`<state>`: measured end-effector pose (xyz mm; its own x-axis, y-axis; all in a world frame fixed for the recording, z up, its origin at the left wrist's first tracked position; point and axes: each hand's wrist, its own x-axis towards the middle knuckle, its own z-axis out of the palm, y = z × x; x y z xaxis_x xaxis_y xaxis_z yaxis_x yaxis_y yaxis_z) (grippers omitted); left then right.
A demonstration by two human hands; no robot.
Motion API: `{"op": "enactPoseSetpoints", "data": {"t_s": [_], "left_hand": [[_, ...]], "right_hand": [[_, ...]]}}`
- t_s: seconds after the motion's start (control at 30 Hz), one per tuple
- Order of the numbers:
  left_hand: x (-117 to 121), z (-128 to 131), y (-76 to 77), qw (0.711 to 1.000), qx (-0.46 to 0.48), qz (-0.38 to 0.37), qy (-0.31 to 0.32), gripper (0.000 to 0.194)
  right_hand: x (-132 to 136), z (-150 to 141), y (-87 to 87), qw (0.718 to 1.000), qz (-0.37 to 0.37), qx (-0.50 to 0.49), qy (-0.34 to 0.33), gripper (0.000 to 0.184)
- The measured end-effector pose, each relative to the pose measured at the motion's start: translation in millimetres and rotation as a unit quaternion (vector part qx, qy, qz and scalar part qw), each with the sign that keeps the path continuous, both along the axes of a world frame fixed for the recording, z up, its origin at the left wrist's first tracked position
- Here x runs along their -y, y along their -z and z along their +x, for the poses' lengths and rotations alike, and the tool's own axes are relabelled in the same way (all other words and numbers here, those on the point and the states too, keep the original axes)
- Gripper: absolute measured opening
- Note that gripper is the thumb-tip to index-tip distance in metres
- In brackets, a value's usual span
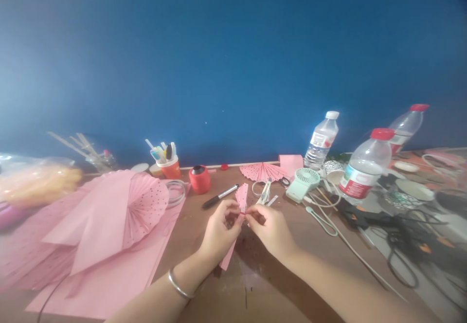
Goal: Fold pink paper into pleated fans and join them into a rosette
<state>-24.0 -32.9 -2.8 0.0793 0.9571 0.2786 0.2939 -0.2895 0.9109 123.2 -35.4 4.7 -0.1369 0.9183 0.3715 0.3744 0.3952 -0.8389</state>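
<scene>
My left hand (pixel 219 230) and my right hand (pixel 272 228) meet above the brown table (pixel 255 289), both pinching at the middle of a pleated pink paper strip (pixel 241 197). The strip stands tilted, its top fanning up near a black marker (pixel 220 196) and its lower end (pixel 226 260) showing below my left palm. A thin red thread or band appears between the fingertips at the strip's middle. A metal bangle (pixel 178 285) circles my left wrist.
Pink paper sheets and a dotted fan (pixel 144 206) lie at left. A red tape roll (pixel 200 179), pen cup (pixel 170 165), small pink fan (pixel 262 171), mint hand fan (pixel 303 183), three water bottles (pixel 365 167) and tangled cables (pixel 401 240) crowd the back and right.
</scene>
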Motion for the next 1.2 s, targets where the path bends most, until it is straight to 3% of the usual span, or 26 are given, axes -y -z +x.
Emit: {"op": "enactPoseSetpoints", "data": {"t_s": [0.23,0.47,0.7,0.9,1.2], "left_hand": [[2,1,-4.7,0.998,-0.054,-0.009,0.026,0.022],[-1,1,-7.2,0.991,-0.066,-0.079,0.084,0.011],[-2,1,-9.9,0.972,0.039,-0.182,0.14,0.012],[-5,-4,-14.6,0.974,0.03,-0.183,0.131,0.013],[-10,-5,-9.6,0.962,0.147,-0.202,0.111,0.018]], "right_hand": [[-1,1,-1.2,1.0,0.009,0.015,0.017,0.012],[-5,4,1.9,1.0,0.017,0.008,-0.004,0.012],[-7,6,-2.1,1.0,0.004,-0.011,-0.023,0.013],[-7,9,-6.2,0.999,0.049,0.007,-0.018,0.014],[-5,10,-2.2,0.991,0.113,0.065,0.009,0.011]]}}
